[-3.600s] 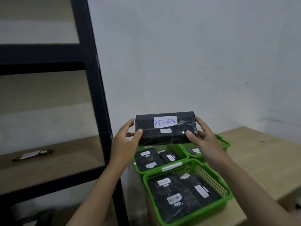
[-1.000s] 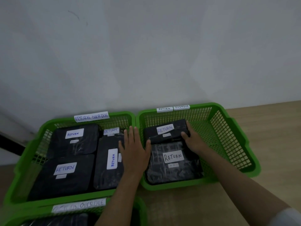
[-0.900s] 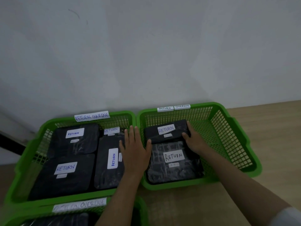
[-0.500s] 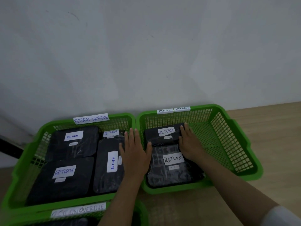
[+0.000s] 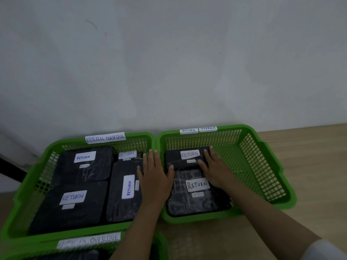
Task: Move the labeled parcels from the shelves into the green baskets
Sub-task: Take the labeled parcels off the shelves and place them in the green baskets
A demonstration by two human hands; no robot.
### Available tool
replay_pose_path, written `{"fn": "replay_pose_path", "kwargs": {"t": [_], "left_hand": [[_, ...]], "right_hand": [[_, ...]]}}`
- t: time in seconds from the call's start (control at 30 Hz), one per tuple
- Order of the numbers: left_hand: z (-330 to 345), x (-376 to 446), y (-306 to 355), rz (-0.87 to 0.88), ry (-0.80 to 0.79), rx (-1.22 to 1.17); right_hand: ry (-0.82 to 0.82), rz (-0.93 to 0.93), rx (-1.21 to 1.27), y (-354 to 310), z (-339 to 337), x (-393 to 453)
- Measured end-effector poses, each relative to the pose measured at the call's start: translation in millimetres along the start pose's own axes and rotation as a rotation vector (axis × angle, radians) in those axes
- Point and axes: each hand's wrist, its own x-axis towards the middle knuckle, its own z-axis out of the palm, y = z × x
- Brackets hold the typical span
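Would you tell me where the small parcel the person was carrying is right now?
In the head view the small parcel lies at the back of the right-hand green basket, just behind a larger RETURN parcel, with the left hand and right hand touching its ends.

Parcels read "RETURN"; basket tags "RETURN OVERDUE".

Dim, flat, greyish light; soft shadows darken the wall toward its left side. Straight edges bow near the corners, and the nearest basket label smears.
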Motion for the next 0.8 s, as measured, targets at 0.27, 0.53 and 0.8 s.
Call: {"fn": "replay_pose_path", "kwargs": {"t": [0.27,0.53,0.8], "left_hand": [[-29,-22,4,0.014,-0.021,-0.029],[-56,-75,3,0.061,0.038,0.027],[-87,-117,-14,0.126,0.067,0.077]], "right_hand": [[0.098,-0.094,-0.021,-9,-11,-50],[0.129,-0.146,0.035,-16,-16,-103],[0.202,-0.155,0.057,-40,-5,-155]]}}
